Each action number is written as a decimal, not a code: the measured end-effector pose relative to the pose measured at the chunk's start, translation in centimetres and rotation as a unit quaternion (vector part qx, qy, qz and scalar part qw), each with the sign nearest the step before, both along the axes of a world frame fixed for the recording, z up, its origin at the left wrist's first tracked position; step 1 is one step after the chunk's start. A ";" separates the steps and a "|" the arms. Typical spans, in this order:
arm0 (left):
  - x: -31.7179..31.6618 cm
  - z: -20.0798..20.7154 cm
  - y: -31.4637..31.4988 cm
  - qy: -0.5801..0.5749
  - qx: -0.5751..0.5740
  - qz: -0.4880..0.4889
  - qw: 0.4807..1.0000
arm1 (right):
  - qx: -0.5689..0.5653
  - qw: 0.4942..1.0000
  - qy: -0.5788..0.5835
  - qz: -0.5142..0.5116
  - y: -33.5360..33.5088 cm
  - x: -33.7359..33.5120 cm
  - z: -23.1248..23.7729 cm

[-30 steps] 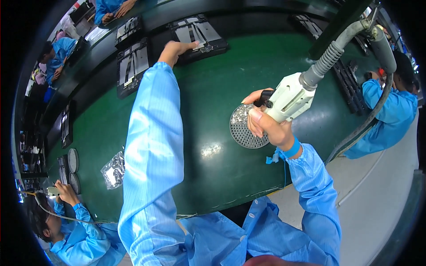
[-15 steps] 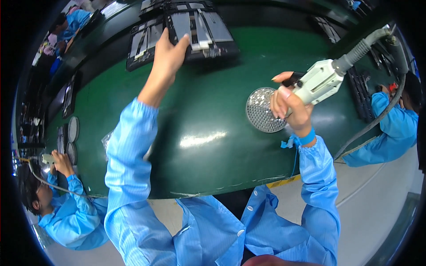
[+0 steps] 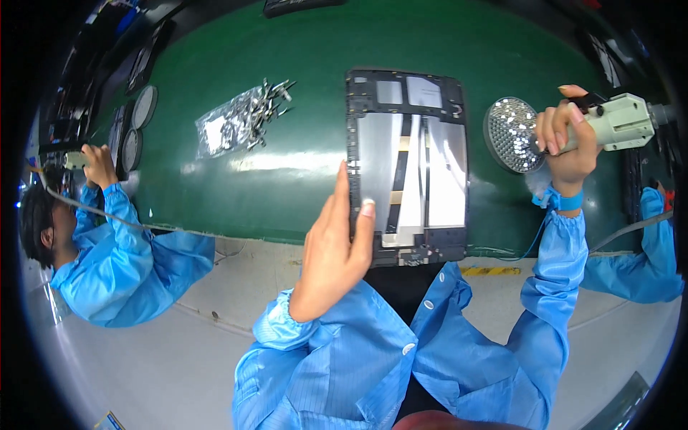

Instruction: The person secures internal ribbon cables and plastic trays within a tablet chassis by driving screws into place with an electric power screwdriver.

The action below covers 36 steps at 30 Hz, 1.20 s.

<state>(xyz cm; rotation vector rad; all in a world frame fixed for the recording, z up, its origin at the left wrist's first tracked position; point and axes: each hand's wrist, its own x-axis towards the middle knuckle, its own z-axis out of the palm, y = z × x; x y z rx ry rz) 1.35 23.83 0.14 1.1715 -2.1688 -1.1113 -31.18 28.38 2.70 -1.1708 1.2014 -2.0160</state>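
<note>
An opened tablet (image 3: 376, 158), its battery panels and ribbon strips showing, lies near the front edge of the green table in front of me. My left hand (image 3: 332, 251) grips its lower left edge, thumb on top and fingers along the side. In my right hand (image 3: 570, 147) is a pale green electric screwdriver (image 3: 618, 125); my fingers wrap round its body. Its tip end is hidden by my hand, over or beside a round dimpled dish (image 3: 506, 132) of small shiny screws to the right of the tablet.
A clear bag (image 3: 215, 135) with several small metal parts (image 3: 266, 107) spilling out lies left of the tablet. Another dark device (image 3: 301, 6) sits at the far edge. A co-worker (image 3: 115, 265) works at the left, and a blue sleeve (image 3: 634, 276) shows at the right.
My left hand has come back from the stacked tablets at the far side, bringing one tablet to the near edge. My right hand still holds the screwdriver by the dish; the view has shifted.
</note>
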 end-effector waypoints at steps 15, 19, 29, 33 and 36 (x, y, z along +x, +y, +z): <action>4.2 0.3 -8.2 -0.125 -0.239 0.191 0.944 | 0.004 1.000 0.026 -0.012 0.7 -0.4 -0.3; 5.0 -2.4 -11.9 -0.185 -0.243 0.235 0.923 | 0.002 1.000 0.011 0.008 0.2 0.1 -0.3; 5.7 -3.9 -10.5 -0.138 -0.370 0.229 0.890 | -0.001 1.000 0.010 0.000 0.4 -0.5 -0.4; 5.4 -1.7 -10.8 -0.036 -0.375 0.278 0.884 | -0.006 1.000 0.014 0.014 0.2 -0.4 -0.3; 2.6 -0.6 -11.8 0.125 -0.257 0.138 0.948 | -0.012 0.999 0.011 0.033 0.5 -0.7 -0.5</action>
